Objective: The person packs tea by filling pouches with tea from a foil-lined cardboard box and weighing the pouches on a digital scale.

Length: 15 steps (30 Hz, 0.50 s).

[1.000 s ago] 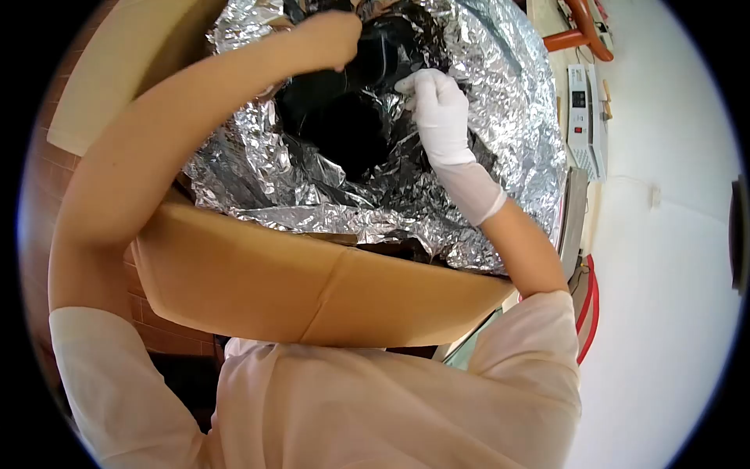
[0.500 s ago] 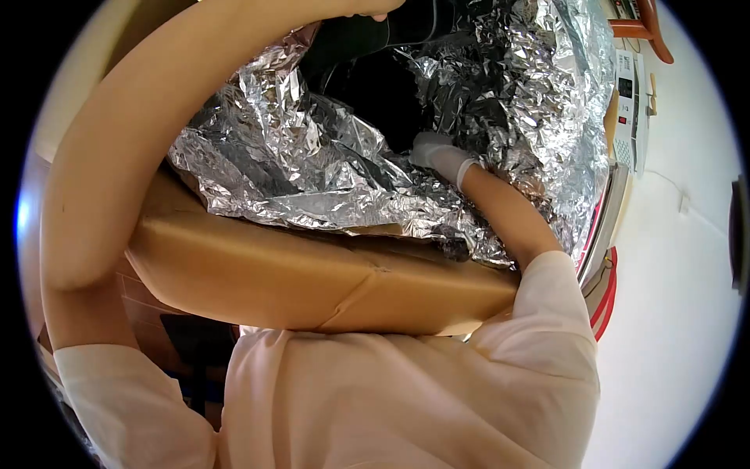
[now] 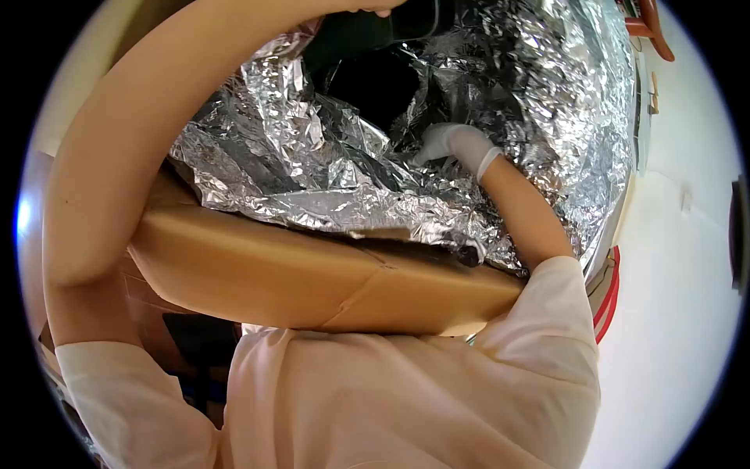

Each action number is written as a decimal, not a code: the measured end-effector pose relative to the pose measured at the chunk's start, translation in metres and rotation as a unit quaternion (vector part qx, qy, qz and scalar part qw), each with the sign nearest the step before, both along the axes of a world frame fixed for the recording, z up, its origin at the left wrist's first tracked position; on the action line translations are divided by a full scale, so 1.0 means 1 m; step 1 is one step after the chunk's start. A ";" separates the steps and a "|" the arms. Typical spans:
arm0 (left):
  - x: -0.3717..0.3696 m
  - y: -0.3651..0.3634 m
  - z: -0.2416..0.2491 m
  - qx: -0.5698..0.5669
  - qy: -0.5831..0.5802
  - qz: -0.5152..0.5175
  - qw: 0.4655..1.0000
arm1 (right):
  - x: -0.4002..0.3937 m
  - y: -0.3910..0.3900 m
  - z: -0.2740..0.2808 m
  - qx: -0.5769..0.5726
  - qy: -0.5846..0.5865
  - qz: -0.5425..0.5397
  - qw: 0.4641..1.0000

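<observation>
My right hand [image 3: 462,146], in a thin whitish glove, reaches down among crumpled aluminium foil [image 3: 312,176]. Its wrist is bent and its fingers curl down onto the foil, their tips partly lost in the folds. The foil lines a brown cardboard box [image 3: 312,273] and spreads over its near edge. Only a small part of my left hand [image 3: 380,9] shows at the top edge of the view, beside a dark green glossy surface [image 3: 351,39]; its fingers are mostly out of view. Between the hands lies a black hollow [image 3: 375,86] in the foil.
The box's near side presses close to my shirt [image 3: 406,391]. On the right are a white wall [image 3: 680,258], a red strap-like edge [image 3: 609,297] and a reddish-brown wooden piece [image 3: 652,31]. A dark object [image 3: 199,340] stands below left, over a brown floor.
My right hand has moved to the right, bending more at the wrist. The foil on the right has spread outward, covering most of a white appliance behind it. My left arm has barely moved.
</observation>
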<state>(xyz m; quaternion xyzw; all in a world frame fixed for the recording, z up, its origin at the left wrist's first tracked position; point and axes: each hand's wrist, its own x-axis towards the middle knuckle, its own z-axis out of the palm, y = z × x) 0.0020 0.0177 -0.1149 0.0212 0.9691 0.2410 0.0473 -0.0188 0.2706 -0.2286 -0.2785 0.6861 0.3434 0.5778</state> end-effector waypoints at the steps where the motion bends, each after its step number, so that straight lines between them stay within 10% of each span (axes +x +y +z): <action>1: -0.001 0.004 0.003 -0.017 -0.018 0.006 1.000 | -0.013 0.005 -0.001 -0.053 0.026 -0.058 0.997; 9: 0.006 0.001 -0.006 0.010 0.008 0.003 1.000 | -0.094 -0.020 -0.097 -0.369 0.243 -0.268 0.856; 12: 0.008 -0.010 -0.006 -0.159 0.084 -0.214 0.960 | -0.084 -0.015 -0.142 -0.380 0.322 -0.221 0.839; 15: 0.007 -0.005 -0.020 -0.018 0.122 -0.038 0.992 | -0.079 0.004 -0.171 -0.448 0.379 -0.196 0.786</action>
